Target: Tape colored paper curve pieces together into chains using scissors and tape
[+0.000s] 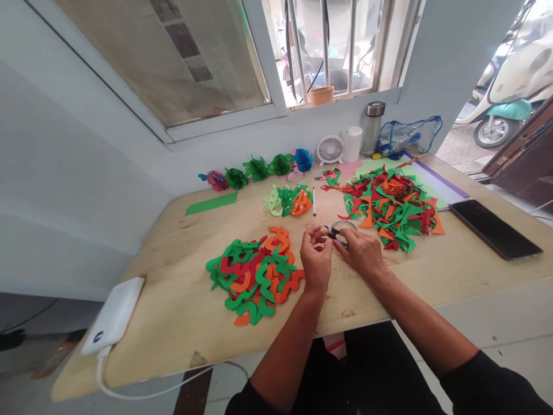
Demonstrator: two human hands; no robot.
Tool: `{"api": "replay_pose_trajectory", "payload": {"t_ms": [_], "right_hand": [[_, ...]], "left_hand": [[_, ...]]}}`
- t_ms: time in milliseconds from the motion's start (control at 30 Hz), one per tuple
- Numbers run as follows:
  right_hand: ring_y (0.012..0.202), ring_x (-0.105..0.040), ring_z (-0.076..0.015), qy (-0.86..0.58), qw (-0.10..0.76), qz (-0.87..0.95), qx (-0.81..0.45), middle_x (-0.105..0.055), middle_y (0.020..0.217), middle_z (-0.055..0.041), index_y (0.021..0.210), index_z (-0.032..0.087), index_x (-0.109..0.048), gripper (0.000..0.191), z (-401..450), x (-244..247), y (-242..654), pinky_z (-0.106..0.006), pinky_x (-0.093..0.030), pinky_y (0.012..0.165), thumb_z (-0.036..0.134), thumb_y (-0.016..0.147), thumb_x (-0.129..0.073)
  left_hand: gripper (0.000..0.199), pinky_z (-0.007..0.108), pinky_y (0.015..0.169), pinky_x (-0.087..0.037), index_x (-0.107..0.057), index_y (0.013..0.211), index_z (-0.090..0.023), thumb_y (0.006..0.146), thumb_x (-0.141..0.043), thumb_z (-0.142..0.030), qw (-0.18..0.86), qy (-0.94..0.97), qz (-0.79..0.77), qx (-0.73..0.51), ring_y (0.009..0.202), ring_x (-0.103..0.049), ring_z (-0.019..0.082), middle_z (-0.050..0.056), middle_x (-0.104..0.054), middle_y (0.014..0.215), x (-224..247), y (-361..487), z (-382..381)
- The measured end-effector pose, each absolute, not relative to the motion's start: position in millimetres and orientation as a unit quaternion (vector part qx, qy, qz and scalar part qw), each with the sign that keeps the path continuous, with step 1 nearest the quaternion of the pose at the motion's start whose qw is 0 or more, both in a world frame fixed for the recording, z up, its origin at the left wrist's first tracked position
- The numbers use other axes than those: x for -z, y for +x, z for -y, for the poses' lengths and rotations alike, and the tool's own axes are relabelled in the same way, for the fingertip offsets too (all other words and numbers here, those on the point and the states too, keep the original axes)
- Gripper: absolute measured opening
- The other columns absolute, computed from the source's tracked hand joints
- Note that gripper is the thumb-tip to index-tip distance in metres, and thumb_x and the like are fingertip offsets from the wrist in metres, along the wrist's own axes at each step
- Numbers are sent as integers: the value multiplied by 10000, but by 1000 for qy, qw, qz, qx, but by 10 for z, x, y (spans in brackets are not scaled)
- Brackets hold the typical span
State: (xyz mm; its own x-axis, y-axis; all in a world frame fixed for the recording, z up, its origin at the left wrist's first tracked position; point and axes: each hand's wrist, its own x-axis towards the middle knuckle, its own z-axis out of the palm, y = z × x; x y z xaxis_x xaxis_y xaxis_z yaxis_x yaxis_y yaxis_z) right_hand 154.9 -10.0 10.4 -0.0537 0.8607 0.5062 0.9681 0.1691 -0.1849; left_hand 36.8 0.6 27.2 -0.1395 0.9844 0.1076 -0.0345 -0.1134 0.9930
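My left hand [317,256] and my right hand [363,251] are close together over the table, fingertips nearly meeting. Between them is a small black object [332,233], too small to identify, pinched in my right fingers. The left fingers are curled into a pinch, and what they hold is hidden. A clear ring, like a roll of tape [344,225], shows just behind my right fingers. Left of my hands lies a pile of curved green, red and orange paper cutouts [254,276]. Behind them are green and orange cutouts with white dots [290,200] and a white pen [314,202].
Paper scraps [393,207] are heaped at the right, near a black phone [495,227]. Folded paper ornaments [257,168], a small fan [330,150], a glass bottle [372,129] and a clear pouch [408,138] line the wall. A white power bank [114,314] lies front left.
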Motion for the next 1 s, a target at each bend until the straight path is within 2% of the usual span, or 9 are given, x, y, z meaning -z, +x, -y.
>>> {"api": "replay_pose_trajectory", "payload": {"t_ms": [200, 400, 633, 1000], "right_hand": [[686, -608, -160, -637, 262, 717, 105, -703, 870, -80, 1031, 170, -632, 353, 99, -95, 1545, -261, -286, 557, 425, 910, -420], [683, -610, -161, -640, 258, 717, 99, -702, 889, -84, 1028, 174, -627, 365, 94, -74, 1548, -263, -277, 543, 442, 909, -409], [701, -611, -163, -640, 263, 717, 87, -698, 898, -87, 1045, 175, -624, 366, 86, -69, 1552, -257, -298, 559, 440, 908, -413], [660, -604, -160, -647, 248, 715, 93, -699, 867, -76, 1023, 176, -634, 332, 87, -66, 1556, -266, -284, 555, 401, 898, -424]], "left_hand": [[342, 251, 722, -469, -552, 998, -163, 663, -610, -134, 508, 406, -474, -593, 856, -628, 146, 75, -664, 930, -274, 384, -3], [321, 234, 649, -467, -549, 959, -149, 646, -618, -144, 544, 366, -463, -596, 772, -629, 138, 52, -662, 815, -286, 403, -17], [172, 219, 624, -451, -614, 861, -152, 690, -591, -161, 443, 472, -502, -573, 692, -601, 117, 18, -628, 746, -270, 367, -44], [120, 253, 659, -475, -647, 831, -163, 732, -580, -161, 367, 596, -510, -500, 645, -597, 131, 24, -646, 714, -139, 340, -91]]}}
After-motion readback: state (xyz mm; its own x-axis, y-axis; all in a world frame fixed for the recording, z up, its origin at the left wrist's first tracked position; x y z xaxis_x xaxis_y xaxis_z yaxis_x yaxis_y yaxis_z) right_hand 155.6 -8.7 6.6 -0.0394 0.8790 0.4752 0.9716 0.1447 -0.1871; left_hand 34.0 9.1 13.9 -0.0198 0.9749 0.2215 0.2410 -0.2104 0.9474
